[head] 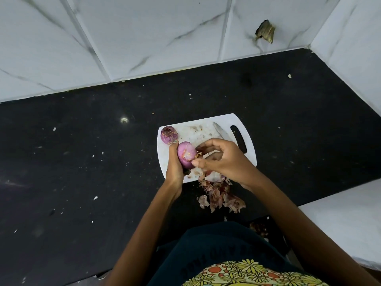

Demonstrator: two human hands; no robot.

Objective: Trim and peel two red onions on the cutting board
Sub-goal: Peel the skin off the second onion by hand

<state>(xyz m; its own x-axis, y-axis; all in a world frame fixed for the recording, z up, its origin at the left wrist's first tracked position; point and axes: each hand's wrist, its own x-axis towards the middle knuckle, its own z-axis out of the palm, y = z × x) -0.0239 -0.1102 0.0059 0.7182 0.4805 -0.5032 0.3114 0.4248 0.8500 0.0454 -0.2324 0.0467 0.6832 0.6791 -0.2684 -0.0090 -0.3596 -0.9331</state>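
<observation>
A white cutting board [193, 133] lies on the black counter. My left hand [174, 166] grips a pink, mostly peeled red onion [185, 154] just above the board's near left part. My right hand [224, 159] pinches a scrap of dry skin at the onion's cut end with thumb and fingertips. A second red onion [169, 134], purple with a trimmed top, rests on the board's far left corner. A knife blade [220, 131] lies on the board beyond my right hand; its handle is hidden.
A heap of dry onion peels [218, 195] spills off the board's near edge onto the black counter [82, 162]. White marble-pattern tiled walls [144, 38] bound the counter at the back and right. Small crumbs dot the counter.
</observation>
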